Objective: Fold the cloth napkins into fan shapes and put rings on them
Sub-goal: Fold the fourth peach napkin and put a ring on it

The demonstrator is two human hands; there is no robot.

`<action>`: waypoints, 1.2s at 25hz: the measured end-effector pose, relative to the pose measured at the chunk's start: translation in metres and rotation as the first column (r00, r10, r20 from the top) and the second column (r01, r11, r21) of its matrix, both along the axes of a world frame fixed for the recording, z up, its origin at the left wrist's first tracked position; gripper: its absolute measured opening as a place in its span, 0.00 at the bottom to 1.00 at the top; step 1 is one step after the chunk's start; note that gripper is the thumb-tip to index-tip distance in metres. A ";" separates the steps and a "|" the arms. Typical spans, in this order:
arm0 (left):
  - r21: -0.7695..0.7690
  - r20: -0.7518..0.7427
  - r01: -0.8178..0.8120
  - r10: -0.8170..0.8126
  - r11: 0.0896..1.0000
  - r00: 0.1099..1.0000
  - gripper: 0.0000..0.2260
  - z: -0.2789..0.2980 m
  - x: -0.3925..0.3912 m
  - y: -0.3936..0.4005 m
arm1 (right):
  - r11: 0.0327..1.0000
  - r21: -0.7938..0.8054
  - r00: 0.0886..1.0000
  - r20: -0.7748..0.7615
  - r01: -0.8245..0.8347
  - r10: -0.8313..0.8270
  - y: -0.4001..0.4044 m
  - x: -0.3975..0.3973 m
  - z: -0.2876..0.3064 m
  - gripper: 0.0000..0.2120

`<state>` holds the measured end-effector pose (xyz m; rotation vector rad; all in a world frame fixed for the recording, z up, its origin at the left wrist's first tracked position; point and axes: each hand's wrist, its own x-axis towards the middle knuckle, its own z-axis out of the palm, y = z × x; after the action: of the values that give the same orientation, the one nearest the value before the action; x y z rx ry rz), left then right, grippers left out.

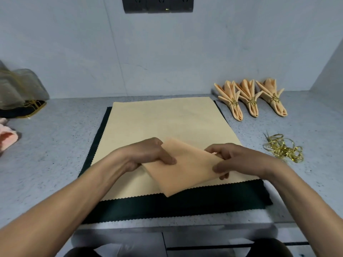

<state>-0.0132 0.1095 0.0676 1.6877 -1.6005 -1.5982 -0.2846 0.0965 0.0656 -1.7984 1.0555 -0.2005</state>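
- On the speckled tabletop (55, 145) a dark green cloth (185, 204) is spread, and a cream cloth (167, 117) is laid over most of it; this flat bed is best kept smooth so that creases can be pressed sharply against it.
- Over the near edge of the cream cloth a peach napkin (185, 171), already folded into a small diamond-like packet, is held slightly tilted between both hands.
- The left hand (146, 154) is curled round the napkin's left edge, thumb on top; the layers should be kept aligned there while the fold is worked.
- The right hand (239, 160) pinches the right corner, with fingers (222, 176) tucked beneath; judged from this, a layer is about to be peeled or turned, and it should be drawn evenly.
- At the far right three finished fan napkins (250, 101) stand as a pattern to be matched.
- Near the right hand a heap of gold rings (284, 149) lies ready.
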 end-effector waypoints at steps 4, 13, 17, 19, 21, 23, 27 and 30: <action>0.141 0.033 -0.090 0.086 0.986 0.996 0.07 -0.030 -0.008 -0.015 | 0.950 -0.299 0.929 -0.315 0.096 -0.193 -0.008 0.014 -0.020 0.16; 0.095 0.220 -0.069 0.047 0.993 0.974 0.14 -0.031 0.004 -0.027 | 0.778 -0.623 0.880 -0.410 -0.078 -0.240 0.019 0.066 -0.094 0.38; -0.567 0.721 0.324 0.266 0.757 0.640 0.20 -0.044 -0.022 -0.002 | 0.754 -0.652 0.859 -0.431 -0.085 -0.276 0.021 0.070 -0.099 0.42; -0.640 0.721 0.533 0.193 0.554 0.665 0.25 -0.064 -0.055 0.021 | 0.707 -0.688 0.847 -0.466 -0.165 -0.256 0.022 0.072 -0.103 0.39; -0.576 0.686 0.498 0.052 0.649 0.726 0.25 -0.085 -0.061 0.021 | 0.693 -0.697 0.846 -0.471 -0.183 -0.251 0.022 0.072 -0.105 0.38; -0.504 0.700 0.449 0.045 0.738 0.713 0.25 -0.097 -0.048 0.012 | 0.747 -0.657 0.863 -0.433 -0.104 -0.261 0.021 0.071 -0.105 0.39; -0.492 0.712 0.410 0.083 0.768 0.697 0.25 -0.104 -0.039 0.017 | 0.775 -0.629 0.850 -0.442 -0.066 -0.287 0.025 0.066 -0.103 0.39; -0.497 0.723 0.395 0.117 0.773 0.681 0.25 -0.105 -0.042 0.018 | 0.781 -0.624 0.784 -0.505 -0.042 -0.361 0.038 0.051 -0.098 0.39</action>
<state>-0.0557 0.1273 -0.0378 1.8914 -2.3317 -0.2348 -0.2340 0.1343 -0.0326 -2.4417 1.7728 -0.0681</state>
